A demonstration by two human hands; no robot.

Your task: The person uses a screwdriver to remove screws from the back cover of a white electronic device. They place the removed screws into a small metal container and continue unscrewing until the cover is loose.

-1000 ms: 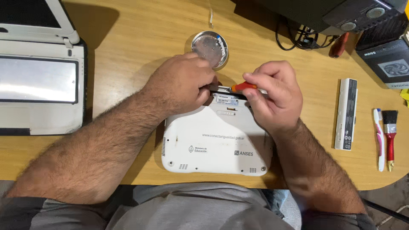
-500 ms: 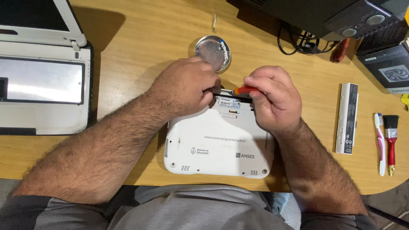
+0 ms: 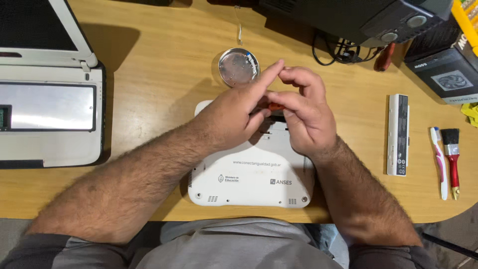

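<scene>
A small white laptop (image 3: 254,174) lies upside down on the wooden desk (image 3: 159,65) in front of me. My right hand (image 3: 306,112) is over its far edge, closed on a small orange-handled screwdriver (image 3: 275,106) of which only a bit shows. My left hand (image 3: 236,112) rests on the laptop's far left part, its index finger stretched out toward the fingertips of the right hand. A round clear dish (image 3: 239,66) sits just beyond the hands.
An opened white laptop (image 3: 47,107) lies at the left. At the right lie a long white battery pack (image 3: 398,134), a toothbrush (image 3: 438,162) and a red-handled paintbrush (image 3: 452,159). A dark device (image 3: 358,17) with cables and a black box (image 3: 445,69) stand at the back right.
Both hands have lifted from the laptop's far edge and come together. The left index finger now points out toward the right fingertips, near the dish.
</scene>
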